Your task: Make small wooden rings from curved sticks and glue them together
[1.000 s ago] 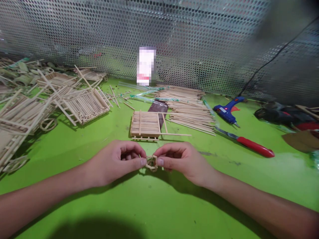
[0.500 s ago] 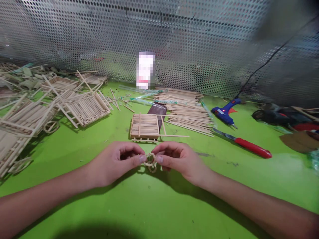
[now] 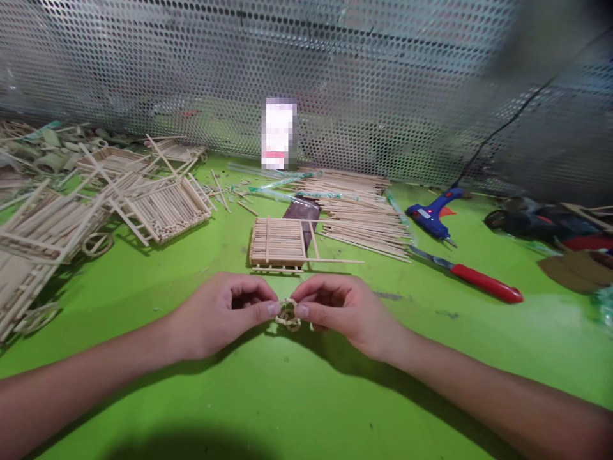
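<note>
Between the thumbs and fingertips of my left hand point(image 3: 234, 310) and my right hand point(image 3: 335, 306) is a small ring of short wooden stick pieces point(image 3: 288, 319), like a little wheel rim. Each hand pinches one side of it. A second similar ring seems to sit just below or behind it; where they overlap I cannot tell them apart. Straight beyond my hands lies a small cart body of thin wooden sticks point(image 3: 280, 243), with a long stick reaching out to the right. It partly covers a dark brown block point(image 3: 301, 209).
Many loose sticks point(image 3: 359, 217) lie behind the cart body. To the right are a blue glue gun point(image 3: 433, 214) and a red-handled knife point(image 3: 486, 283). Several stick carts point(image 3: 167, 211) crowd the left. A perforated metal sheet point(image 3: 191, 70) and a blurred bright screen point(image 3: 279, 134) stand behind.
The held ring has dropped slightly and tilted, now overlapping the lower ring more. Both hands keep their pinch and have barely moved.
</note>
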{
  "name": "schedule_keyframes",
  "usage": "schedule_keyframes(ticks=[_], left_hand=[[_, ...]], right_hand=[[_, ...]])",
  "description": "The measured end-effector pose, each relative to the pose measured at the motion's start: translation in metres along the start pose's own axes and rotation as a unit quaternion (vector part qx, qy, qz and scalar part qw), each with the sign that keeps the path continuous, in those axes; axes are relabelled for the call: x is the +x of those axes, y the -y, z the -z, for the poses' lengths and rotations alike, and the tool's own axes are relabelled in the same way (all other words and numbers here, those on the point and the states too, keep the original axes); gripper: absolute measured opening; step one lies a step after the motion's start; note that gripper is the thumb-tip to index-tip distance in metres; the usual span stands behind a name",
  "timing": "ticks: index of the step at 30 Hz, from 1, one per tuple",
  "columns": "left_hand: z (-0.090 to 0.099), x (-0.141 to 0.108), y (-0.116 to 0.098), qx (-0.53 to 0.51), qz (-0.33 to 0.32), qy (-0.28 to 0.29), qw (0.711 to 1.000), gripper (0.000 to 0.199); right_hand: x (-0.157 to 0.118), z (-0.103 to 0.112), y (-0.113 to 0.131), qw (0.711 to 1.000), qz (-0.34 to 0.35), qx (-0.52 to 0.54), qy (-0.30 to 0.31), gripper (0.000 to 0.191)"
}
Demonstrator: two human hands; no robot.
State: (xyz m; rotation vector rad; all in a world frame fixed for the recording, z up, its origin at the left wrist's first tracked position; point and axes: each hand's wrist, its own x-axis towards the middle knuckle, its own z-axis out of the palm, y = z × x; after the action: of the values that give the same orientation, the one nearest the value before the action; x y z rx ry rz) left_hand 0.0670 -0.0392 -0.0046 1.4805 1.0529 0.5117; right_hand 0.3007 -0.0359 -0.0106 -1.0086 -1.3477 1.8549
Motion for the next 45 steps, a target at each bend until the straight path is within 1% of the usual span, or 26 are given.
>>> schedule_keyframes(ticks=[5,12,18,20,21,22,23,24,26,27,28,29,30,32,38,40,41,42,43,44,45], left_hand=[[0.001,0.000,0.000,0.015,0.023,0.000,1.000,0.038],[0.000,0.000,0.002,0.017,0.003,-0.003,1.000,0.040],[0.002,0.000,0.012,0.052,-0.050,0.005,0.997,0.042],[0.004,-0.002,0.014,0.085,-0.098,-0.024,0.991,0.038],[0.005,-0.004,0.015,0.114,-0.137,-0.048,0.983,0.033],[0.006,-0.005,0.016,0.151,-0.186,-0.070,0.968,0.026],[0.006,-0.006,0.016,0.194,-0.243,-0.088,0.946,0.021],[0.006,-0.007,0.016,0.237,-0.305,-0.100,0.917,0.019],[0.004,-0.007,0.014,0.316,-0.413,-0.121,0.846,0.018],[0.003,-0.007,0.013,0.347,-0.451,-0.135,0.811,0.015],[0.001,-0.006,0.011,0.372,-0.476,-0.151,0.783,0.012],[-0.001,-0.006,0.010,0.389,-0.492,-0.165,0.761,0.009],[-0.002,-0.006,0.008,0.398,-0.502,-0.173,0.748,0.006],[-0.004,-0.007,0.006,0.398,-0.513,-0.179,0.739,0.004],[-0.003,-0.010,0.001,0.394,-0.516,-0.188,0.737,0.005],[-0.003,-0.011,0.000,0.387,-0.509,-0.186,0.746,0.006],[-0.003,-0.012,-0.001,0.384,-0.502,-0.185,0.753,0.006],[-0.003,-0.013,-0.001,0.381,-0.494,-0.186,0.759,0.007],[-0.002,-0.014,-0.002,0.378,-0.487,-0.185,0.765,0.007],[-0.002,-0.015,-0.002,0.377,-0.484,-0.183,0.768,0.007],[-0.002,-0.016,-0.003,0.376,-0.483,-0.182,0.769,0.007]], right_hand=[[0.000,0.000,-0.001,1.000,-0.004,0.003,0.000,0.030],[0.000,-0.001,0.000,1.000,-0.007,0.005,0.003,0.029],[0.000,0.001,0.003,1.000,-0.022,0.001,0.000,0.034],[0.000,0.001,0.005,1.000,-0.025,0.001,-0.006,0.036],[0.000,0.002,0.006,1.000,-0.024,0.001,-0.010,0.036],[0.000,0.002,0.006,1.000,-0.025,0.001,-0.013,0.037],[-0.001,0.002,0.007,1.000,-0.025,0.000,-0.014,0.037],[-0.001,0.002,0.007,1.000,-0.024,0.000,-0.015,0.037],[-0.002,0.001,0.008,1.000,-0.023,0.002,-0.013,0.037],[-0.002,0.000,0.007,1.000,-0.021,0.004,-0.011,0.037],[-0.003,-0.001,0.007,1.000,-0.019,0.005,-0.011,0.037],[-0.003,-0.002,0.007,1.000,-0.018,0.006,-0.011,0.037],[-0.004,-0.003,0.007,1.000,-0.018,0.008,-0.010,0.036],[-0.005,-0.004,0.007,1.000,-0.019,0.012,-0.009,0.036],[-0.008,-0.005,0.008,1.000,0.002,0.008,0.011,0.033],[-0.010,-0.005,0.009,0.999,0.031,-0.031,0.004,0.030],[-0.011,-0.004,0.009,0.996,0.061,-0.070,-0.005,0.027],[-0.013,-0.004,0.010,0.987,0.105,-0.121,-0.016,0.022],[-0.014,-0.004,0.010,0.970,0.161,-0.178,-0.025,0.016],[-0.016,-0.004,0.010,0.945,0.226,-0.234,-0.031,0.011],[-0.017,-0.004,0.010,0.913,0.290,-0.286,-0.030,0.007]])
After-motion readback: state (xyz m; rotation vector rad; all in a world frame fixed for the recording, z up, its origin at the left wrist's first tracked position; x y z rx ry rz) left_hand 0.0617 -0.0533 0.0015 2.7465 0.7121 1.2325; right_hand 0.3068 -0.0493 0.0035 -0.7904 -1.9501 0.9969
